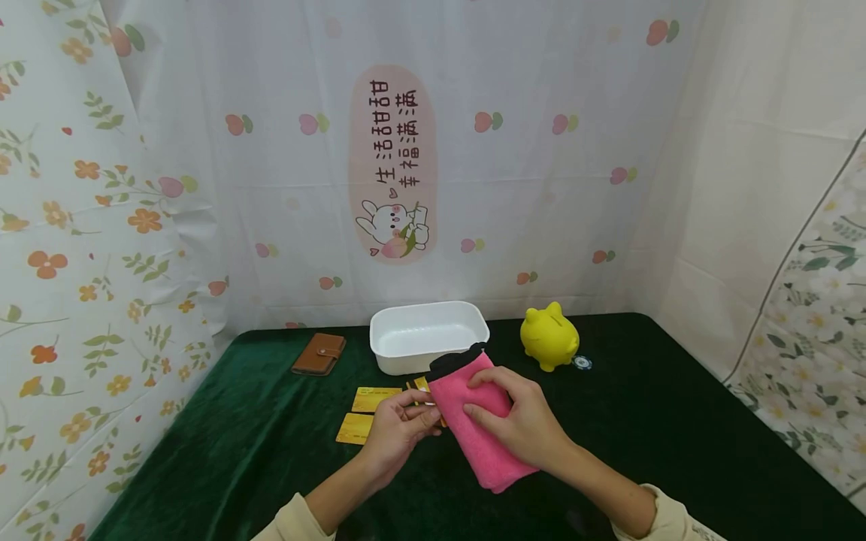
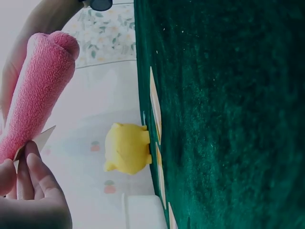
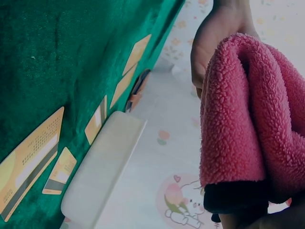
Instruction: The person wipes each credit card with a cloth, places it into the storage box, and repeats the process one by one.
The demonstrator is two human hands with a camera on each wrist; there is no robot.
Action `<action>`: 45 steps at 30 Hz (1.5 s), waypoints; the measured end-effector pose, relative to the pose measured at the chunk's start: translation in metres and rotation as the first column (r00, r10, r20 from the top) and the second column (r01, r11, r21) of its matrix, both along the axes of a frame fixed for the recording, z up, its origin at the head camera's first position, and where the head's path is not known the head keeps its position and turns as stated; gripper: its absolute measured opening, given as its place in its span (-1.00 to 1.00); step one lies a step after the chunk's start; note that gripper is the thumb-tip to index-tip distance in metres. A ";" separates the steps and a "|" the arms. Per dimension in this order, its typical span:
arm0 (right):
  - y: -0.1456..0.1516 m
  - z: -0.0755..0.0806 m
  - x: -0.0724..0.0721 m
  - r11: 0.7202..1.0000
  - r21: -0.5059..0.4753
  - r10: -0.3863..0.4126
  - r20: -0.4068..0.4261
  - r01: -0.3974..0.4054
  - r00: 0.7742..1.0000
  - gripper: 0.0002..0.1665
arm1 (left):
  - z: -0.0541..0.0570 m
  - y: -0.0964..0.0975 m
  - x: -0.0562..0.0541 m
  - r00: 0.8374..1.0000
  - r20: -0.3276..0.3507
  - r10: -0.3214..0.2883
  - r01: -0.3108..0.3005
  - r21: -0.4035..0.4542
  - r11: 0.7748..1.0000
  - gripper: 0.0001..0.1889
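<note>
My right hand grips a folded pink plush cloth with a black edge, fingers on its front. The cloth stands tilted over the table, black end toward the back. Beside its left edge, my left hand pinches a thin card between thumb and fingers. In the left wrist view the card sticks out against the cloth, partly hidden by fingertips. Two yellow cards, one nearer and one farther, lie left of that hand. Another yellow card shows behind its fingers.
A white basin stands at the back middle. Left of it lies a brown wallet; to its right are a yellow piggy bank and a poker chip. More cards, one with a dark stripe, lie on the green tablecloth.
</note>
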State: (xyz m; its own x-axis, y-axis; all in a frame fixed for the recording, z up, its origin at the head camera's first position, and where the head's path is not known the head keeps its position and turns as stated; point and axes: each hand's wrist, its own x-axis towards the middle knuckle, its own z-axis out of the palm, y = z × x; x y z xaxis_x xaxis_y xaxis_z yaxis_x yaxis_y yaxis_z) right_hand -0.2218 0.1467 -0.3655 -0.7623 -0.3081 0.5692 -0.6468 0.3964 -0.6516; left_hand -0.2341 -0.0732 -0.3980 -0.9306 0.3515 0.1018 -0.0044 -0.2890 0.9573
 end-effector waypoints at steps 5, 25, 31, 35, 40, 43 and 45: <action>0.002 -0.001 0.000 0.999 0.025 -0.038 -0.055 0.039 0.998 -0.62 | 0.001 0.005 0.001 0.994 -0.067 0.082 -0.087 -0.066 0.994 -0.73; 0.023 -0.004 -0.004 0.989 0.022 -0.146 -0.092 0.148 0.985 -0.61 | 0.004 0.005 0.002 0.981 -0.135 0.138 -0.155 -0.118 0.981 -0.74; 0.027 -0.004 -0.008 0.987 0.022 -0.158 -0.103 0.161 0.982 -0.61 | 0.006 0.003 0.003 0.981 -0.142 0.135 -0.152 -0.115 0.982 -0.72; 0.028 -0.005 -0.009 0.986 0.020 -0.164 -0.093 0.167 0.982 -0.62 | 0.006 0.001 0.004 0.980 -0.136 0.142 -0.157 -0.107 0.982 -0.72; 0.030 -0.004 -0.009 0.985 0.007 -0.171 -0.090 0.172 0.981 -0.66 | 0.006 0.001 0.004 0.979 -0.143 0.143 -0.158 -0.104 0.982 -0.73; 0.032 -0.004 -0.011 0.983 0.006 -0.183 -0.090 0.184 0.979 -0.66 | 0.006 0.001 0.004 0.976 -0.154 0.154 -0.171 -0.109 0.979 -0.73; 0.034 -0.004 -0.013 0.982 0.007 -0.186 -0.088 0.188 0.979 -0.66 | 0.006 0.000 0.003 0.974 -0.149 0.168 -0.186 -0.116 0.976 -0.74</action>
